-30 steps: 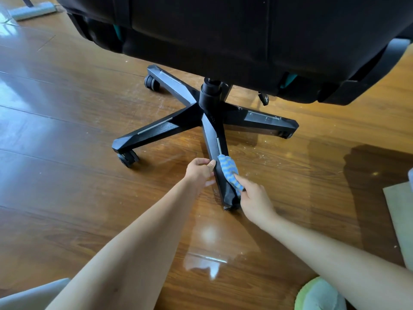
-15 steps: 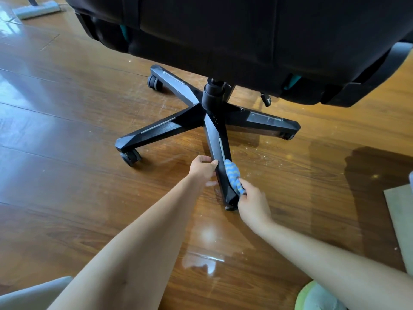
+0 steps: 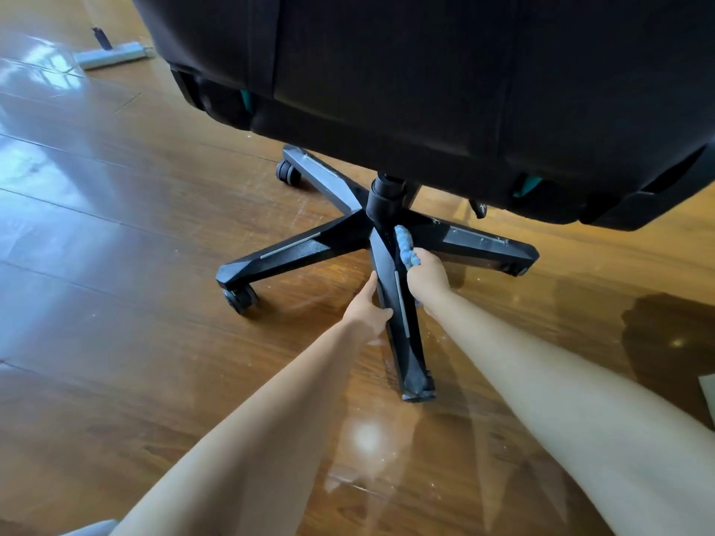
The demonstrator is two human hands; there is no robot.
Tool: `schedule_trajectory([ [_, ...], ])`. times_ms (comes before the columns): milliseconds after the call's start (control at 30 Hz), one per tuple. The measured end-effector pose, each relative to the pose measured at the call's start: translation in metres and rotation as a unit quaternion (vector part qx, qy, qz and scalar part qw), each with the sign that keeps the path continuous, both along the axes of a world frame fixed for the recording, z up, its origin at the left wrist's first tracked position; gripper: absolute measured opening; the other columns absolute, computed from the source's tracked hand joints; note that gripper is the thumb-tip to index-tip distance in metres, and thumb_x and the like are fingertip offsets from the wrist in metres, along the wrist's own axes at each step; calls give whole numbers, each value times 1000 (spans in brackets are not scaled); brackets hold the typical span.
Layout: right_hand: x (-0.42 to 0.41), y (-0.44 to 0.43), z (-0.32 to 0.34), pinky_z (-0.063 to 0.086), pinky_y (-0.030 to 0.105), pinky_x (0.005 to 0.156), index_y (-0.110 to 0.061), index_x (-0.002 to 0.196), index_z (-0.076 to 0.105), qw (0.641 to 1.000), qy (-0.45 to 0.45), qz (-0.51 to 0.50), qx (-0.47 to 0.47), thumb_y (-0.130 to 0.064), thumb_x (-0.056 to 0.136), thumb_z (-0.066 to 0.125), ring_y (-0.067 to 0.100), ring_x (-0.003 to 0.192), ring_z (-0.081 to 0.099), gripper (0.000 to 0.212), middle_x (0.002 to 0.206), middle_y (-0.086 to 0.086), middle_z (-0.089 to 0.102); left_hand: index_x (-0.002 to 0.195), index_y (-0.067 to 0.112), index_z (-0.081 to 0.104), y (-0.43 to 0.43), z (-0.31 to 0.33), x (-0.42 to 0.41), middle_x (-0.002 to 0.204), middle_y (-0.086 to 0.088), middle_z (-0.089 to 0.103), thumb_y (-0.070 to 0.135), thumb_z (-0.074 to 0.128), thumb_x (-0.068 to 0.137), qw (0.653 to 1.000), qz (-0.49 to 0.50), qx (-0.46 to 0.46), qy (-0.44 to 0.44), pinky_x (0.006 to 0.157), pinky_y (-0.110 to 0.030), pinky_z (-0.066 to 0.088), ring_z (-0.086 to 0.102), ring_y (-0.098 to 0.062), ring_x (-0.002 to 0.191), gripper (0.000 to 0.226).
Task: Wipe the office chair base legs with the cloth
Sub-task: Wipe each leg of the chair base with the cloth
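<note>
- The bunched-up blue-and-white striped cloth (image 3: 405,245) sits on the right side of the near leg (image 3: 406,342). It's right up at the hub end, beside the black centre column (image 3: 387,199), not down by the wheel.
- The right hand (image 3: 428,278) has its fingers curled round the cloth and presses it onto that leg. The cloth pokes out past the knuckles toward the hub.
- The left hand (image 3: 366,308) is on the other side of the same leg, a bit further down it. The one finger I can see lies straight along the leg's left flank, with the thumb against its upper edge. The other fingers are hidden behind the leg.
- So the two hands are close, with the leg between them, and they aren't touching each other.
- Counts: one cloth, two hands, and four legs showing on the black plastic star-shaped base (image 3: 340,230). That's the near one, one out left, one back left and one out right. Anything more is hidden under the seat.
- Wheels: two black casters are clearly visible, one at the left leg's tip (image 3: 240,298) and one at the back-left tip (image 3: 288,174). The near and right tips show only slivers.
- The big black fabric chair seat (image 3: 425,90) hangs over all of it, with teal bits peeking out underneath.
- Everything stands on a glossy brown wooden plank floor (image 3: 116,265). A grey flat mop head (image 3: 112,56) lies far off at the top left, well apart from the chair.
</note>
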State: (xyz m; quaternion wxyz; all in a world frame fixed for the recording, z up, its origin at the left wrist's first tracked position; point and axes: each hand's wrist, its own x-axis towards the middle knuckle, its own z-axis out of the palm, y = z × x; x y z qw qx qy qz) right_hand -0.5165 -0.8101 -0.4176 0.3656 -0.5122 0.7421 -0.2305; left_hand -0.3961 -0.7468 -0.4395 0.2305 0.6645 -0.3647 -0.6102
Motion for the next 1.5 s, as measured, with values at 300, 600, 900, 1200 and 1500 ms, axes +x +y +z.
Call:
schedule_trajectory([
  [300, -23, 20, -12, 50, 34, 74, -16, 129, 64, 999, 23, 49, 3, 3, 91, 38, 24, 91, 63, 49, 112, 6, 68, 158, 65, 14, -6, -9, -3, 157, -2, 51, 6, 60, 105, 999, 11, 29, 12, 69, -44, 68, 66, -33, 123, 92],
  [600, 8, 49, -17, 41, 34, 109, -23, 155, 41, 984, 121, 67, -116, 4, 94, 45, 22, 142, 44, 66, 159, -3, 42, 163, 55, 9, -3, -9, 6, 150, 3, 56, 9, 55, 106, 999, -32, -20, 33, 61, -29, 62, 69, -24, 110, 87],
  [900, 5, -1, -5, 33, 38, 120, -13, 161, 25, 881, 320, 305, -168, 0, 97, 45, 19, 154, 21, 67, 167, 3, 24, 131, 14, 58, 36, -25, -6, 117, -7, 69, 55, 63, 100, 976, 126, 79, 158, 66, -31, 62, 73, -28, 100, 52],
  [1200, 20, -1, 3, 36, 39, 119, -4, 154, 36, 742, 461, 437, -215, -8, 102, 44, 26, 152, 25, 53, 160, 13, 36, 103, 13, 72, 57, -28, 7, 77, -7, 73, 61, 71, 92, 967, 121, 123, 185, 72, -36, 67, 77, -24, 78, 50],
  [1500, 67, -20, 23, 44, 37, 99, -18, 115, 71, 626, 570, 511, -147, -21, 96, 47, 24, 116, 52, 31, 119, 2, 67, 127, 9, 63, 57, -29, 0, 122, -10, 65, 34, 66, 88, 956, 106, 151, 227, 71, -33, 61, 69, -26, 101, 46],
])
